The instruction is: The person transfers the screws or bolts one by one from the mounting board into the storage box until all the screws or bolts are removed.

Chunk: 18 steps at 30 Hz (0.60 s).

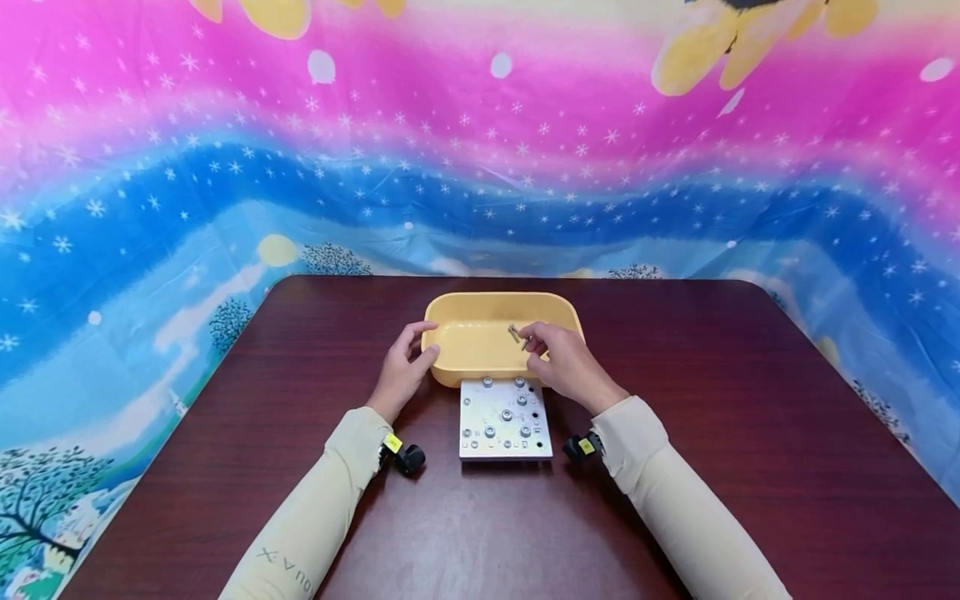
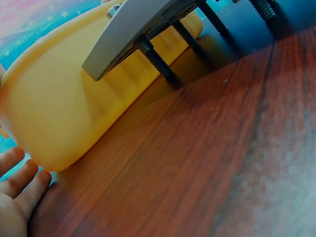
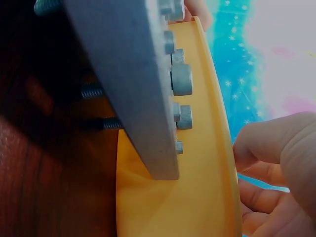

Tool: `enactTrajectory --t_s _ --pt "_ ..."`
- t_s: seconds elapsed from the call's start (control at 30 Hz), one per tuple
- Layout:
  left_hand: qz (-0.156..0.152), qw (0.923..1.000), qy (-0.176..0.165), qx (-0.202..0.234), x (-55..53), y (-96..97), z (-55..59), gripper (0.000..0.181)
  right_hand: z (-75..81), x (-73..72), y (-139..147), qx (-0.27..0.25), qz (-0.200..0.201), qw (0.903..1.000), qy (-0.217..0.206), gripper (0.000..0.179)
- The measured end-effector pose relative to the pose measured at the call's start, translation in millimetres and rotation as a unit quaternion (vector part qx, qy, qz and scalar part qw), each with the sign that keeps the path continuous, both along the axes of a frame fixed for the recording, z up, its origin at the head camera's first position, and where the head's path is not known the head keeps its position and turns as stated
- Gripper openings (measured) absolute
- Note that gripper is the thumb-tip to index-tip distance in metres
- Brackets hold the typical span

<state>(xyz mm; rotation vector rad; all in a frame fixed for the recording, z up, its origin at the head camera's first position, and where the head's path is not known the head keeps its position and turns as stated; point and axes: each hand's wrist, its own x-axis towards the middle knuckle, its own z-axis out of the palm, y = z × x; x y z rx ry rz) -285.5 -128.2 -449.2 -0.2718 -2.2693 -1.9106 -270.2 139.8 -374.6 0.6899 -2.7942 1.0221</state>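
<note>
My right hand (image 1: 562, 358) is over the right end of a yellow plastic bin (image 1: 480, 360), its thumb and fingers pinching a small brass-coloured screw (image 1: 513, 332). In the right wrist view those fingertips are hidden behind the bin's wall. My left hand (image 1: 401, 371) rests at the bin's left end, fingers and thumb spread at the rim. The left wrist view has its fairly straight fingers (image 2: 32, 190) beside the bin's outer side. Nearer me stands a silver metal plate (image 1: 491, 450) with several socket-head screws (image 3: 181, 79) in its top.
Threaded shanks (image 2: 155, 59) stick out below the plate, holding it above the dark red wooden table (image 1: 337, 333). Its far edge meets the bin's near side. A printed snowy cloth (image 1: 450, 200) hangs behind the table. Both wrists carry small black cameras (image 1: 408, 458).
</note>
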Motion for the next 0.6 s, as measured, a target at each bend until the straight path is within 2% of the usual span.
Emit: enactTrajectory --t_s 0.3,0.5,0.6 --pt "-0.002 1.0000 -0.001 -0.001 -0.3 -0.1 0.7 0.039 -1.7 -2.2 0.7 -0.005 -0.005 0.9998 -0.018 0.033" --pt "-0.001 1.0000 -0.003 0.000 -0.8 -0.3 0.4 0.039 -0.7 -1.3 3.1 -0.009 0.003 0.9997 -0.022 0.055" --pt "-0.002 1.0000 -0.003 -0.001 -1.0 -0.3 -0.1 0.039 -0.7 -1.1 4.0 -0.006 0.003 0.9995 -0.031 0.058"
